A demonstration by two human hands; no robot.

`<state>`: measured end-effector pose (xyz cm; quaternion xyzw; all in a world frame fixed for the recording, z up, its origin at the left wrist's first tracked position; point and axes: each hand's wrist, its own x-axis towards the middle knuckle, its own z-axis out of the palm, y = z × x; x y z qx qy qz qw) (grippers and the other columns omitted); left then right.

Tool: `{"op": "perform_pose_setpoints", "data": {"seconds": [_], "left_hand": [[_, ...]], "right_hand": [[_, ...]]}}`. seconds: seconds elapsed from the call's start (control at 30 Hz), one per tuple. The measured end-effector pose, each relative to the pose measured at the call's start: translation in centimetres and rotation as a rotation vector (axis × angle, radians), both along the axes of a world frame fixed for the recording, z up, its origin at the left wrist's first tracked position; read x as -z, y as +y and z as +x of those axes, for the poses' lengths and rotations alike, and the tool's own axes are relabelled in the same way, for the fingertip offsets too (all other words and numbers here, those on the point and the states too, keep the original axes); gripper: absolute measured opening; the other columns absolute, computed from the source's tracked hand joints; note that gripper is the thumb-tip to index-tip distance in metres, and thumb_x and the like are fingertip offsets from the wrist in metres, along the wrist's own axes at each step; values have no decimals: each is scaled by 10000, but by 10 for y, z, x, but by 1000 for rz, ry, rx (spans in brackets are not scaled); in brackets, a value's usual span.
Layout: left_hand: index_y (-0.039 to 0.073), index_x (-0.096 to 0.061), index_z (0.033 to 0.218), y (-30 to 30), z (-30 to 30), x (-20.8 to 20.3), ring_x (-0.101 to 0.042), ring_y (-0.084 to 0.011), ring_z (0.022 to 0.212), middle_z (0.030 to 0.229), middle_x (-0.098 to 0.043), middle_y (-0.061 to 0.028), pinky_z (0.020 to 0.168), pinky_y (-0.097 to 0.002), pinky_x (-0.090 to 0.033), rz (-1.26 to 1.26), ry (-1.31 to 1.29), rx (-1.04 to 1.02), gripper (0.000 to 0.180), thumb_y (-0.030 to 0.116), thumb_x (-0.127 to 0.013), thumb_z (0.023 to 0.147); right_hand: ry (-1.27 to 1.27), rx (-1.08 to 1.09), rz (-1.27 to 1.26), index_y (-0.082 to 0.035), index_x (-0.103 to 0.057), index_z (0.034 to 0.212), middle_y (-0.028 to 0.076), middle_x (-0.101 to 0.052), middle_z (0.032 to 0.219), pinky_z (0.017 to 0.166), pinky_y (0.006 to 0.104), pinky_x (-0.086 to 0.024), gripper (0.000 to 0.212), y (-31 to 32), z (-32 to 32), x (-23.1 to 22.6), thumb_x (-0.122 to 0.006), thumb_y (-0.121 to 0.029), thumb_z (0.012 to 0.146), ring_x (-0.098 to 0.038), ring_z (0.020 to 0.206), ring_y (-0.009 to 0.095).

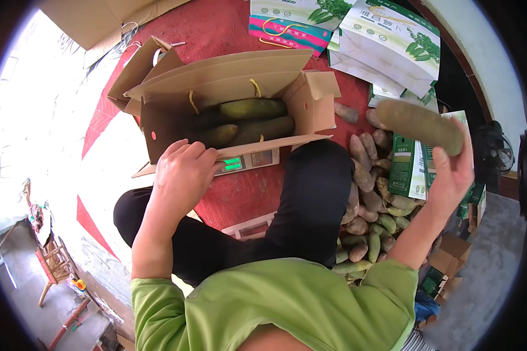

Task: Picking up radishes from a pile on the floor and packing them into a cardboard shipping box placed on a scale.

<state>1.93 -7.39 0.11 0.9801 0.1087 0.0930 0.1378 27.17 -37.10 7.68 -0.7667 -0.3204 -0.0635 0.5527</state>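
Observation:
My right hand (454,167) is raised at the right, its fingers wrapped round one end of a long green radish (418,124). My left hand (184,175) is closed over the near edge of an open cardboard box (216,71), by its left corner. Inside the box lie several large dark green radishes (253,109), and yellow cord handles show on its walls. The box rests on a scale (263,158) with a lit green display, partly covered by the box's near flap.
To the right of my knee lies a pile of loose green and brownish radishes (366,169). Green-and-white cartons (404,167) stand beside it. White gift bags (386,47) and a pink-and-blue bag (287,36) stand at the far side. Red cloth (211,35) covers the floor; a wooden chair (55,263) is at left.

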Motion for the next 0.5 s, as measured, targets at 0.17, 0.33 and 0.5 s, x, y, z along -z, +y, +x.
{"op": "perform_pose_setpoints", "data": {"seconds": [0.17, 0.33, 0.5], "left_hand": [[42, -640, 820, 1, -5, 3, -595, -304, 774, 722, -551, -95, 773, -405, -498, 45, 41, 0, 143, 158, -667, 740], [42, -643, 825, 2, -5, 1, -602, -302, 792, 730, -554, -95, 785, -406, -497, 32, 51, -5, 135, 143, -659, 737], [37, -660, 873, 3, -6, -1, -605, -291, 796, 739, -565, -95, 795, -399, -491, -4, 105, -23, 174, 122, -660, 721]], "right_hand": [[-240, -377, -178, -42, -603, 1169, 61, -620, 1104, 907, 279, -441, 457, 112, -15, -31, -690, -3, 723, -578, 1009, 146], [-558, -596, -317, -55, -602, 1057, 103, -629, 995, 808, 417, -461, 389, 202, -49, 17, -726, -220, 728, -602, 946, 311], [-625, -632, -576, -42, -568, 1134, 115, -630, 982, 813, 398, -466, 529, 254, -90, 55, -759, -288, 706, -608, 963, 286]]}}
